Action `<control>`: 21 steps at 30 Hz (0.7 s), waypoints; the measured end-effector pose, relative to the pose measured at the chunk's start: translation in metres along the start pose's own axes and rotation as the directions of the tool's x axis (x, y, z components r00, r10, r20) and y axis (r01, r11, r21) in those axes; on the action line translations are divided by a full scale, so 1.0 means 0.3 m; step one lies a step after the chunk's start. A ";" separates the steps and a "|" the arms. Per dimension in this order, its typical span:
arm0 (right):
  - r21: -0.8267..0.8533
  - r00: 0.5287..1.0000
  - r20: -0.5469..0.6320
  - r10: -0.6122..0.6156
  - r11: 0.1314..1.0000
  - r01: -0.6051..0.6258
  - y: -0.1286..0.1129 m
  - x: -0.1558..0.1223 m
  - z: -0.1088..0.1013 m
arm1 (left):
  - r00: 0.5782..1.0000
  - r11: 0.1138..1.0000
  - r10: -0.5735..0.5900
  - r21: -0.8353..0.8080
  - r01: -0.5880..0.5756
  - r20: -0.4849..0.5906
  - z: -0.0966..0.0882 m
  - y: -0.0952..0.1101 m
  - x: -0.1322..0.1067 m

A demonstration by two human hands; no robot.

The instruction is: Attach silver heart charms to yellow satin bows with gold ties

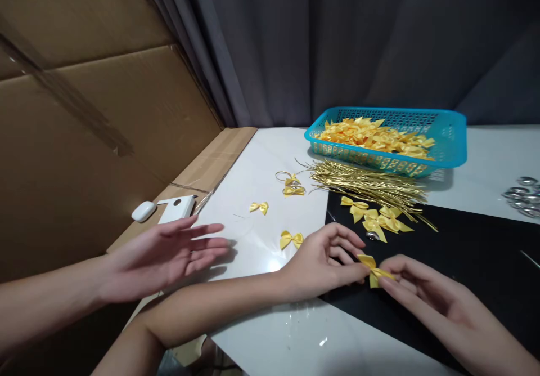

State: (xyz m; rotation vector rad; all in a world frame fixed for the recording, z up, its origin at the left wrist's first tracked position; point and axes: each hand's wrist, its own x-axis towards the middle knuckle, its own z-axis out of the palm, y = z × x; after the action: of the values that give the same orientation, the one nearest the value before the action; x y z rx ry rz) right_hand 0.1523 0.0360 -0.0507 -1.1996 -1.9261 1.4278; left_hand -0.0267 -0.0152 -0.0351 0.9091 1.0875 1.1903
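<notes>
A yellow satin ribbon bow (373,273) is held over the black mat (458,246). My left hand (323,260), back upward, pinches the bow's left side between thumb and fingertips. From the right, my right hand (439,303) grips its other side with thumb and curled forefinger. Several more bows (382,221) lie on the mat just beyond, beside a small shiny silver piece (372,235). Left of my left hand, two single bows (291,239) rest on the white table. Farther back, bows with a gold loop (293,184) lie together.
Another person's open hand (169,258) reaches in from the left, palm showing. A blue basket (455,139) of yellow bows stands at the back, with gold wire ties (367,184) before it. Silver pieces (525,196) lie far right. Cardboard (84,139) walls the left, near a white case (144,211).
</notes>
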 end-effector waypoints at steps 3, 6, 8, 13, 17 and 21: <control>0.078 0.991 0.129 0.042 0.996 -0.052 0.014 0.003 -0.013 | 0.994 0.993 0.098 0.067 -0.095 -0.042 0.000 -0.002 -0.004; 0.084 0.989 0.139 0.058 0.994 -0.070 0.026 0.006 -0.024 | 0.983 0.973 0.184 0.144 -0.179 -0.025 0.002 0.006 -0.010; 0.076 0.986 0.153 0.065 0.994 -0.077 0.026 0.005 -0.022 | 0.980 0.956 0.201 0.219 -0.195 -0.005 0.005 0.014 -0.013; 0.096 0.997 0.056 0.056 0.993 -0.061 0.015 0.001 -0.006 | 0.994 0.967 0.110 0.231 -0.108 0.002 0.016 0.027 -0.016; 0.140 0.996 0.049 0.068 0.987 -0.074 0.021 0.000 -0.005 | 0.994 0.973 0.103 0.203 -0.106 0.023 0.015 0.026 -0.014; 0.219 0.993 0.021 0.116 0.969 -0.117 0.033 -0.002 -0.010 | 0.995 0.977 0.097 0.186 -0.101 0.031 0.007 0.019 -0.014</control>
State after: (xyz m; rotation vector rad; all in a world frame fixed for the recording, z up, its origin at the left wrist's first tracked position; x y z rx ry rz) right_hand 0.1586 0.0378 -0.0588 -1.2196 -1.6733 1.6599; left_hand -0.0263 -0.0182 -0.0284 1.1303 1.1618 1.1704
